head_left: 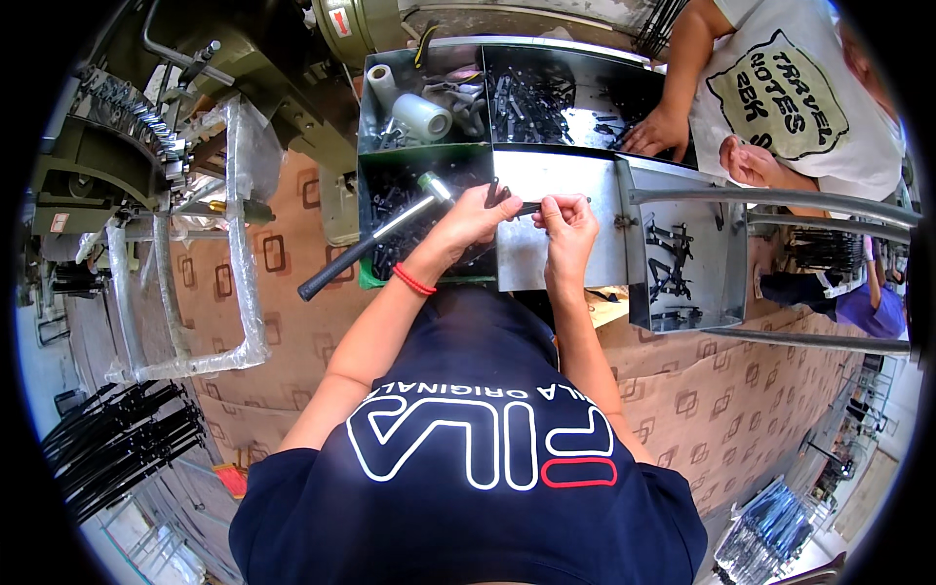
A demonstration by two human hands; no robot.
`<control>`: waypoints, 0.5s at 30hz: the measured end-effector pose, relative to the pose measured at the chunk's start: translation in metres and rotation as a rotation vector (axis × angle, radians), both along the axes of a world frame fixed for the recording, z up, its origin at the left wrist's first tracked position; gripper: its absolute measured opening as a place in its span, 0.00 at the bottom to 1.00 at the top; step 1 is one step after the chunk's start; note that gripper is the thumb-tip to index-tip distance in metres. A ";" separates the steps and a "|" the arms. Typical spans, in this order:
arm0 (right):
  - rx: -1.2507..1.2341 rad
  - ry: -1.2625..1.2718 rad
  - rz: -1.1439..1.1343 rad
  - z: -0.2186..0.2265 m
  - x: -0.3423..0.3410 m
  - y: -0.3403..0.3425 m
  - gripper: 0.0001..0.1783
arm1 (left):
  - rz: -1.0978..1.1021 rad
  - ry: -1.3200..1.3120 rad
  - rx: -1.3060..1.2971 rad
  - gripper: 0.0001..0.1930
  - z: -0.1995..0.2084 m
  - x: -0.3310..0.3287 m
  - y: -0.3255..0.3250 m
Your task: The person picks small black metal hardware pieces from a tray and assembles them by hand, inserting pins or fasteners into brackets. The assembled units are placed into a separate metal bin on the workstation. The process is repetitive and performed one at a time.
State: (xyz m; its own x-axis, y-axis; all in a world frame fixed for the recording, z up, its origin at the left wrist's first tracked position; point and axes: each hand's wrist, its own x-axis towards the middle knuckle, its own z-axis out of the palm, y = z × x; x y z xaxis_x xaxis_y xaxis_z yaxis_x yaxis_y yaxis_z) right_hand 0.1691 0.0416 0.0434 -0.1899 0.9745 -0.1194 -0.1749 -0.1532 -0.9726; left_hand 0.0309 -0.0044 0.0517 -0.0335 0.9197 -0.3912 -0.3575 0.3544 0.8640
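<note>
My left hand (480,216), with a red bracelet at the wrist, is closed on a small black slender part (527,208), and other dark pieces poke up from its fingers. Thumb and fingertips of my right hand (567,222) pinch the right end of that part. Both hands are over a bare metal plate (526,255) between the bins. Left of them, a hammer (341,267) with a black handle lies tilted across a bin (426,154) of black parts, its head resting near my left wrist. What exactly the part is, I cannot make out.
Behind, a tray (595,60) holds many loose black parts, and a compartment (375,122) holds rolls of clear film. On the right stands a metal tray (639,302) with black assemblies. A co-worker's hand (661,132) reaches into the back tray. A green machine (283,78) stands left.
</note>
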 end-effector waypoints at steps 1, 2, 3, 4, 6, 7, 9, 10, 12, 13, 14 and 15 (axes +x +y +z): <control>-0.029 0.035 0.010 0.000 0.000 -0.001 0.08 | 0.023 0.002 0.019 0.13 0.002 0.001 0.000; -0.116 0.093 0.016 0.002 -0.002 -0.003 0.10 | 0.058 0.018 0.043 0.12 0.004 0.002 0.000; -0.203 0.152 0.022 0.005 -0.004 -0.005 0.12 | 0.093 0.034 0.067 0.12 0.006 0.003 0.000; -0.290 0.210 0.028 0.007 -0.005 -0.007 0.15 | 0.128 0.049 0.092 0.11 0.007 0.003 0.000; -0.341 0.192 0.130 0.005 -0.006 -0.008 0.20 | 0.125 0.024 0.096 0.10 0.008 0.002 -0.001; -0.366 0.198 0.147 0.006 -0.009 -0.009 0.20 | 0.104 0.027 0.089 0.10 0.009 0.001 -0.002; -0.373 0.232 0.185 0.005 -0.011 -0.009 0.20 | 0.089 0.017 0.075 0.11 0.006 -0.002 -0.004; -0.367 0.231 0.204 0.007 -0.012 -0.009 0.20 | 0.093 0.001 0.068 0.11 0.002 -0.005 -0.004; -0.356 0.230 0.241 0.015 -0.013 -0.010 0.19 | 0.122 -0.025 0.068 0.11 0.003 -0.008 -0.005; -0.340 0.218 0.250 0.017 -0.014 -0.012 0.20 | 0.150 -0.036 0.075 0.11 0.006 -0.009 -0.006; -0.323 0.205 0.260 0.019 -0.015 -0.013 0.20 | 0.178 -0.048 0.083 0.11 0.008 -0.010 -0.007; -0.306 0.192 0.270 0.021 -0.016 -0.014 0.20 | 0.186 -0.039 0.100 0.11 0.006 -0.011 -0.006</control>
State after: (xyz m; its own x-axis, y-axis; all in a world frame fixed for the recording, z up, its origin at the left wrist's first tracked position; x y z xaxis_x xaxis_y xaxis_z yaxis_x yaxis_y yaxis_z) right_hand 0.1533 0.0272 0.0647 -0.4794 0.8123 -0.3322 -0.2618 -0.4937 -0.8293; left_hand 0.0198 -0.0102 0.0577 -0.1929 0.9334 -0.3024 -0.4424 0.1924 0.8759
